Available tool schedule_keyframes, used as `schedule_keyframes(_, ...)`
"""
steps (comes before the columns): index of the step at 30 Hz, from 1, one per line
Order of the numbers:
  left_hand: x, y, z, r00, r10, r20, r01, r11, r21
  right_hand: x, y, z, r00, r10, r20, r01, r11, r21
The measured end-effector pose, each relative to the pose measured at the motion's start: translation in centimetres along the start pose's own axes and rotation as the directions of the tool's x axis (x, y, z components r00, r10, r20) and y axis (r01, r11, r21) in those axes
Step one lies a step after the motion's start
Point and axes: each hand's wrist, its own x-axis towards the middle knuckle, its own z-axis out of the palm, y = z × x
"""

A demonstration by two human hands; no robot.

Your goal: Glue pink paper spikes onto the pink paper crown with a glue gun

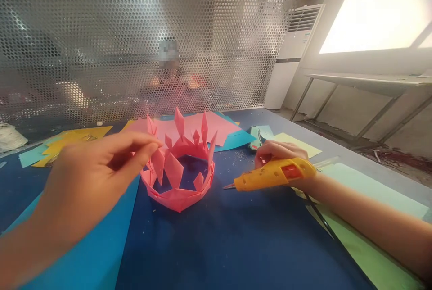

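A pink folded-paper crown [180,200] stands upright on the dark blue table, with pointed diamond pieces rising around its ring. My left hand [97,177] is at the crown's left side, thumb and forefinger pinched together at one of its diamond points. The fingertips hide part of that point. On the right, my right hand [281,150] is closed around a yellow hot glue gun [270,175], whose body covers much of the palm and wrist. Its metal nozzle points left toward the crown, a short distance away from it.
Pink sheets [216,128] and a blue sheet [236,139] lie behind the crown. A large blue sheet [97,245] is under my left arm, green paper [367,240] by my right. A perforated metal screen [219,33] borders the far edge; a person sits beyond it.
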Motion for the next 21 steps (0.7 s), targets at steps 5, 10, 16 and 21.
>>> schedule_keyframes(5, -0.08, -0.07, 0.6, 0.963, 0.263, -0.064, -0.233, 0.925, 0.302, -0.3, 0.31, 0.33, 1.0, 0.006, 0.023, -0.006, 1.0, -0.001)
schedule_keyframes(10, 0.03, -0.44, 0.84, 0.952, 0.287, 0.107, -0.305, 0.926, 0.224, -0.76, 0.83, 0.73, 0.999, -0.001, 0.045, 0.001, 1.0, 0.016)
schedule_keyframes(16, -0.39, -0.11, 1.4, 0.968, 0.211, 0.136, -0.233, 0.956, 0.178, -0.95, 0.9, 0.71, 0.997, -0.005, 0.073, 0.002, 0.999, 0.037)
schedule_keyframes(21, -0.35, 0.07, 1.24, 0.922, 0.387, 0.024, -0.379, 0.885, 0.27, -0.83, 0.96, 0.87, 0.998, -0.022, 0.064, 0.02, 0.999, 0.034)
